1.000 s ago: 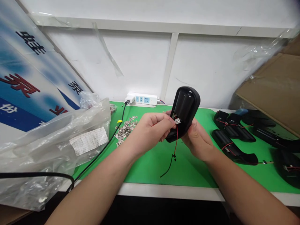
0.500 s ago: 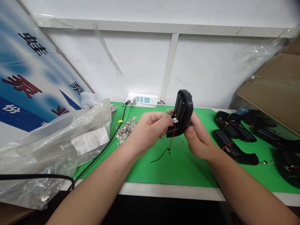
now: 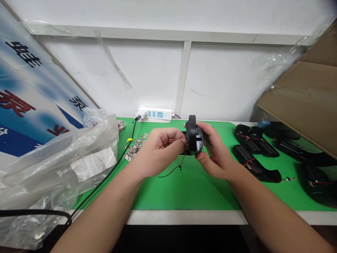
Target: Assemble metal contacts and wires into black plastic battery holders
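A black plastic housing (image 3: 193,135) is held above the green mat, its end with a rectangular slot turned towards me. My right hand (image 3: 214,153) is closed around its right side, with the thumb underneath. My left hand (image 3: 165,151) is pinched against the housing's left side, and a red wire (image 3: 168,141) runs through its fingers. What lies at those fingertips is hidden by the housing and the hand. Below the housing, a red and black wire (image 3: 180,167) with a knot-like join hangs down. Small metal contact pieces (image 3: 135,147) lie in a pile beyond my left hand.
Several black housings with red wires (image 3: 254,165) lie on the right of the green mat (image 3: 200,193). A power strip (image 3: 159,114) sits by the wall. A plastic bag (image 3: 60,168) and black cable (image 3: 116,168) are left; a cardboard box (image 3: 302,91) stands right.
The housing has come down and turned from showing its hollow side to showing its slotted end. The small metal piece at my left fingertips is now out of sight. My view has shifted slightly right.
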A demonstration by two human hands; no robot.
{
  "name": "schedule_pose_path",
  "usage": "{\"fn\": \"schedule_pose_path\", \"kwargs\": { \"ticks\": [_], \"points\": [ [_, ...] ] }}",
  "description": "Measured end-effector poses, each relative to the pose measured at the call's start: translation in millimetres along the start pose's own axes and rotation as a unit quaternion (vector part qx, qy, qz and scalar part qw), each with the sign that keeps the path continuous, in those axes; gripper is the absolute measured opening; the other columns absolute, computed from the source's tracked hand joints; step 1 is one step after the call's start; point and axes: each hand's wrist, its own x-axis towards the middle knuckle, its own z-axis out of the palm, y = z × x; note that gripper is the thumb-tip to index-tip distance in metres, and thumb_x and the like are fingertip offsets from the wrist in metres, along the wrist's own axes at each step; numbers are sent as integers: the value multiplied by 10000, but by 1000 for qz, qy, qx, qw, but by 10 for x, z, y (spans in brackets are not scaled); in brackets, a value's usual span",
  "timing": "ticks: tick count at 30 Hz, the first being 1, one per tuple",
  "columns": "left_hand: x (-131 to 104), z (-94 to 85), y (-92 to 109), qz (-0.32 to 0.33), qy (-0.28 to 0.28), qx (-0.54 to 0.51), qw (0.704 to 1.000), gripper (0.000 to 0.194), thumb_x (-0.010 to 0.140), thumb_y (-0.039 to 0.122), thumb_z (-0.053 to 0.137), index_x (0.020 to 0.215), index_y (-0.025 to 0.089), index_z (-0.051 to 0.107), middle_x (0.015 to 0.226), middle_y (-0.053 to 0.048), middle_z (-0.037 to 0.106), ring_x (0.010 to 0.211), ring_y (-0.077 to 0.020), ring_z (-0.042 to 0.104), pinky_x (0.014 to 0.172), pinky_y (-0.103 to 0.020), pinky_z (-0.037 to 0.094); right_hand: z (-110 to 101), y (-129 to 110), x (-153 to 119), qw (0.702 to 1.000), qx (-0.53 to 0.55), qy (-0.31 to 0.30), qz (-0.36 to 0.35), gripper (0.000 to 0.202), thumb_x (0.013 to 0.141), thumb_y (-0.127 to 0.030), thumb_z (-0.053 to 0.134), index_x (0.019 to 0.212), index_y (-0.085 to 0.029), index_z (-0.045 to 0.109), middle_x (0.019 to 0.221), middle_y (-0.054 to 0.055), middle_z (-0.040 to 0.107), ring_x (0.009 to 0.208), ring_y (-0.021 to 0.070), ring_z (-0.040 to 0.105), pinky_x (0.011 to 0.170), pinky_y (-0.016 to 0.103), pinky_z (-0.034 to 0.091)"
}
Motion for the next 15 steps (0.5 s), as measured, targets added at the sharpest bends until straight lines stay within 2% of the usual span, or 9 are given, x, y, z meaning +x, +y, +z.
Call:
{"fn": "schedule_pose_path", "kwargs": {
  "ticks": [3,6,10,15],
  "points": [
    [-16,-21,3,29,-26,26,999,294,943,333,598,695,179,560,573,33,453,537,-82,355,496,-231,262,9,-48,17,1000,2,2,3,719,1001,-404,649,1634,-333,315,1497,109,509,1375,301,508,1202,510,452],
    [-47,-39,4,84,-43,88,992,328,991,288,538,684,173,557,588,30,451,546,-80,360,522,-231,290,26,-68,16,1000,3,1,7,674,1026,-434,600,1629,-335,315,1492,115,516,1366,307,519,1192,536,461],
    [-82,-99,-21,148,-67,185,969,301,1042,289,473,823,176,646,664,7,539,582,-93,416,562,-241,333,57,-71,4,999,38,4,20,639,1047,-479,551,1623,-343,309,1527,118,510,1370,302,543,1178,532,487],
    [-70,-162,-29,196,-82,271,939,313,1061,246,402,870,173,639,710,0,581,605,-93,443,585,-233,359,72,-94,-6,995,93,-8,41,614,1057,-418,561,1618,-374,316,1567,104,494,1370,287,569,1078,468,576]
  ]
}}
